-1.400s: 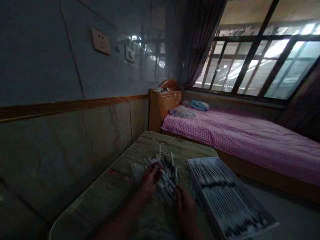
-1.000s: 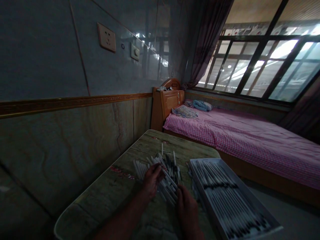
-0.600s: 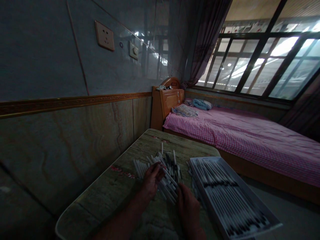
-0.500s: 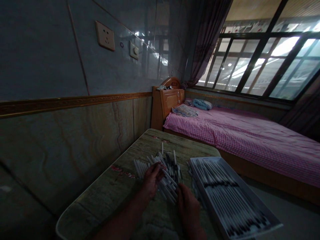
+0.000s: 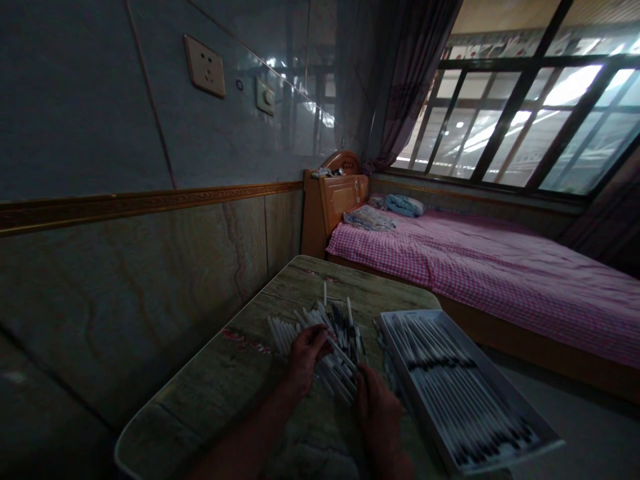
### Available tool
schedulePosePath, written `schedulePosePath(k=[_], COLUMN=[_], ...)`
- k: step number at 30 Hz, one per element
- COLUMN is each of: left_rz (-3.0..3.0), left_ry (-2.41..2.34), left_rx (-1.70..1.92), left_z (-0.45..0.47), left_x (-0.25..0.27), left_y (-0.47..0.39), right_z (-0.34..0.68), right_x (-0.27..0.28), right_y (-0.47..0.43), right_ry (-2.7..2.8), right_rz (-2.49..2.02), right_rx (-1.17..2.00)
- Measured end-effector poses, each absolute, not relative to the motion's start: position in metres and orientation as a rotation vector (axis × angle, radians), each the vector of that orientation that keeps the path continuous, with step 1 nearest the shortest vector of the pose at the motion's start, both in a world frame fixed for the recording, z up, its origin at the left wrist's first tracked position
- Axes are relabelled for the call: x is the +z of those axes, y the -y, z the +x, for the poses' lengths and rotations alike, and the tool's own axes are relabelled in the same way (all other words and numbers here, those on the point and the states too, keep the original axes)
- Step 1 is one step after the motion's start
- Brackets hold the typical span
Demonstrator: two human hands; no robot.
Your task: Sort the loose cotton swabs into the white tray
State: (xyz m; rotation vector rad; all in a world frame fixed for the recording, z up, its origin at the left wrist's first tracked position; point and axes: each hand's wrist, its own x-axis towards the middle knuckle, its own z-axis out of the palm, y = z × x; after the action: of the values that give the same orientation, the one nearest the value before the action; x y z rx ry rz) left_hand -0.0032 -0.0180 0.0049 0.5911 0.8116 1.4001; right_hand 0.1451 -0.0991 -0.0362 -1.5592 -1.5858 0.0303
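Note:
Between my two hands runs a slim white pen (image 5: 343,354), slanting down to the right. My left hand (image 5: 306,357) pinches its upper end. The lower end sits in the closed fingers of my right hand (image 5: 379,408). Beneath and around my hands lies a loose pile of whitish pen barrels (image 5: 283,333), partly hidden by the left hand. Small dark pen parts (image 5: 340,323) lie just beyond it, too blurred to make out singly. To the right stands a shallow white box (image 5: 505,357) holding two rows of pens (image 5: 465,400) with black ends.
The table (image 5: 210,400) has a marbled top with rounded corners and stands close to the tiled wall (image 5: 200,267). Past its far edge is a bed (image 5: 480,260) with a pink checked cover. The box reaches the table's right edge.
My hands stay nearly in place on the same pen, with the right hand shifted very slightly. The whole view has tilted a little.

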Motion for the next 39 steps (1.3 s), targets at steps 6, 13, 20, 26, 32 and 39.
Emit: schedulePosePath(k=[6,13,20,26,32,39], left_rz=[0.691,0.678,0.739,0.734,0.776,0.864], left_ry=[-0.771,-0.753,-0.746,-0.966,-1.01,-1.04], left_rx=[1.417,1.359,1.36,1.472,1.475,1.461], left_z=[-0.006,-0.008,-0.011,-0.011,-0.006,-0.013], left_x=[0.017,0.016,0.017,0.006,0.004,0.009], left_y=[0.022,0.021,0.022,0.018,0.021,0.017], right_z=[0.128,0.119,0.179,0.267,0.277,0.272], right_x=[-0.02,-0.006,0.036,0.038,0.027,0.034], right_y=[0.096,0.092,0.112,0.161,0.174,0.172], right_ry=[1.247,1.072,1.484,1.466,1.491,1.539], right_rz=[-1.464,-1.345,-1.635,-2.25,-2.527,-2.424], right_rx=[0.759,1.276,0.839,0.206,0.206,0.194])
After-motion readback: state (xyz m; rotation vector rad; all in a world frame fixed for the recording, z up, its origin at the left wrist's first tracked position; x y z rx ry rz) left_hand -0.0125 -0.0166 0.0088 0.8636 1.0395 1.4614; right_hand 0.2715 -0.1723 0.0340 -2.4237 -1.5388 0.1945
